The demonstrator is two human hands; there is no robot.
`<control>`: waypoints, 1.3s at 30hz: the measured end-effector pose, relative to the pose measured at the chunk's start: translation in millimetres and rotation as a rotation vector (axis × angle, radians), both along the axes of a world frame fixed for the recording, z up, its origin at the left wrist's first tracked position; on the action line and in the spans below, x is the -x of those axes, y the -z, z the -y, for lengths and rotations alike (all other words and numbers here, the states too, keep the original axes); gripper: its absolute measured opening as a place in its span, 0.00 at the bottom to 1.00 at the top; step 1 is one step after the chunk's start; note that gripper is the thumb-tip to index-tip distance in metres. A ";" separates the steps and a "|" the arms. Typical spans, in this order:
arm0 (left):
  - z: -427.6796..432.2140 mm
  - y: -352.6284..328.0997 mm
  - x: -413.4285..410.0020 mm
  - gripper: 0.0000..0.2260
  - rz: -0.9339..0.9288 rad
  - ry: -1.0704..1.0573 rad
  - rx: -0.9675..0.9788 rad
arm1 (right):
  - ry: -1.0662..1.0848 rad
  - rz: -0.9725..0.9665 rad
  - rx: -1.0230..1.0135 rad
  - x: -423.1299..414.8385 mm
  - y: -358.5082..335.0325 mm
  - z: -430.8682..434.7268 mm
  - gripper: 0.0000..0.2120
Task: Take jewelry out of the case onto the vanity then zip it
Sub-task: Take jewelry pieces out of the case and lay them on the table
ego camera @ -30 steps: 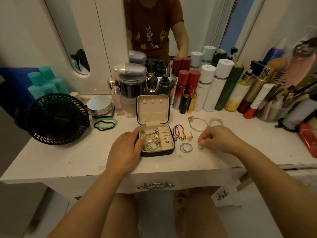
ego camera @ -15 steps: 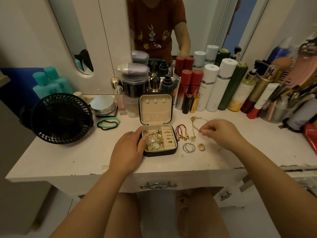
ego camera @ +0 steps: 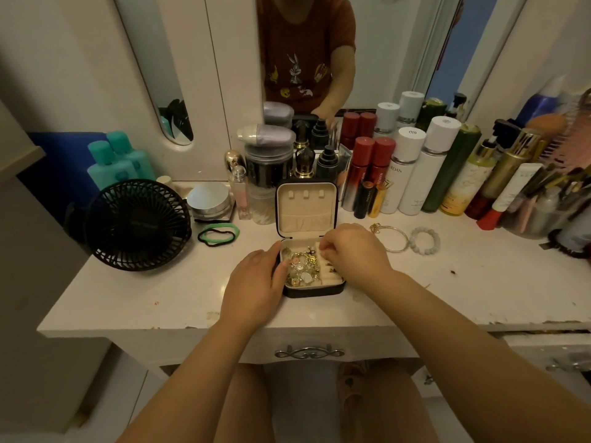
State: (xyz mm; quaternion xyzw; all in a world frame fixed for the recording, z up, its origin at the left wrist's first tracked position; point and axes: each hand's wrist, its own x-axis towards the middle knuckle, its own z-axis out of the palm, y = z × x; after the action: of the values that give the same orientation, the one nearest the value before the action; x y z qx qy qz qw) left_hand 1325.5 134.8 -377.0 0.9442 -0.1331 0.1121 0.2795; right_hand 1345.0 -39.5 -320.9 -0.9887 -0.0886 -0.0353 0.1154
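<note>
The small black jewelry case (ego camera: 315,291) lies open on the white vanity (ego camera: 160,298), its beige lid (ego camera: 305,207) standing upright. A tangle of gold and pale pieces (ego camera: 302,268) fills its left compartment. My left hand (ego camera: 256,282) grips the case's left wall. Over the ring slots on the right, my right hand (ego camera: 355,251) hovers with fingertips bunched and pointing down; what they touch is hidden. A thin gold bangle (ego camera: 406,243) and a pale green bead bracelet (ego camera: 436,243) lie on the vanity to the right.
A black desk fan (ego camera: 137,225) stands at the left, with green and black hair ties (ego camera: 219,235) beside it. Several bottles and sprays (ego camera: 415,174) line the mirror behind the case. A crowded brush holder (ego camera: 543,203) is at the far right. A drawer handle (ego camera: 309,351) is below.
My right hand left a ring on the vanity beside the hoops and moved left over the case. It now covers the pieces laid there. My left hand stayed on the case.
</note>
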 end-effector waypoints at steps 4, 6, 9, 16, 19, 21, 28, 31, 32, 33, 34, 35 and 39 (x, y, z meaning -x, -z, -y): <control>0.4 -0.1 -0.6 0.18 0.000 0.000 0.015 | -0.011 0.040 0.154 -4.4 -3.6 -3.5 0.10; 0.4 -0.4 0.2 0.18 0.001 -0.003 0.026 | -0.026 0.040 0.234 -6.4 -5.7 -5.1 0.10; 0.8 -1.1 1.3 0.18 0.004 -0.010 0.030 | -0.083 0.057 0.355 -7.7 -6.5 -7.8 0.09; 0.5 -1.4 1.1 0.18 0.013 -0.007 0.027 | -0.084 0.020 0.292 -7.9 -1.4 -2.7 0.09; 0.1 -0.3 0.6 0.18 0.014 -0.008 0.018 | 0.023 -0.027 0.059 -8.3 -3.2 3.9 0.03; -0.2 0.6 0.2 0.18 0.014 -0.007 0.015 | 0.093 -0.076 -0.137 -7.8 -7.2 13.2 0.08; -0.1 1.1 -0.5 0.19 0.004 -0.005 0.003 | 0.297 -0.121 -0.367 10.3 -17.6 81.7 0.05; 0.3 0.8 0.3 0.19 0.005 -0.008 0.007 | 0.323 -0.210 -0.275 20.0 -11.7 100.7 0.07; 0.0 1.0 0.2 0.19 0.007 -0.006 0.003 | 0.317 -0.230 -0.238 23.0 -8.4 104.0 0.09; 0.2 1.1 -0.2 0.19 0.010 -0.004 0.000 | 0.309 -0.248 -0.199 25.8 -5.6 105.7 0.11; 0.2 1.1 -0.2 0.19 0.008 -0.002 -0.003 | 0.301 -0.266 -0.163 28.1 -2.7 107.0 0.12; 0.5 1.0 -0.4 0.20 0.005 0.002 -0.004 | 0.291 -0.282 -0.126 30.2 -0.7 107.1 0.11; 1.5 0.4 -0.1 0.24 0.001 0.011 -0.008 | 0.257 -0.298 -0.025 32.7 3.1 105.6 0.07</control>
State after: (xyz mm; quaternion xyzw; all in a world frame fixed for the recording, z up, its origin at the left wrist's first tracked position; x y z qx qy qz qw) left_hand 1325.6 133.4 -377.4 0.9446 -0.1388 0.1105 0.2760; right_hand 1312.3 -145.0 -324.0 -0.9847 0.0567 0.0957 0.1338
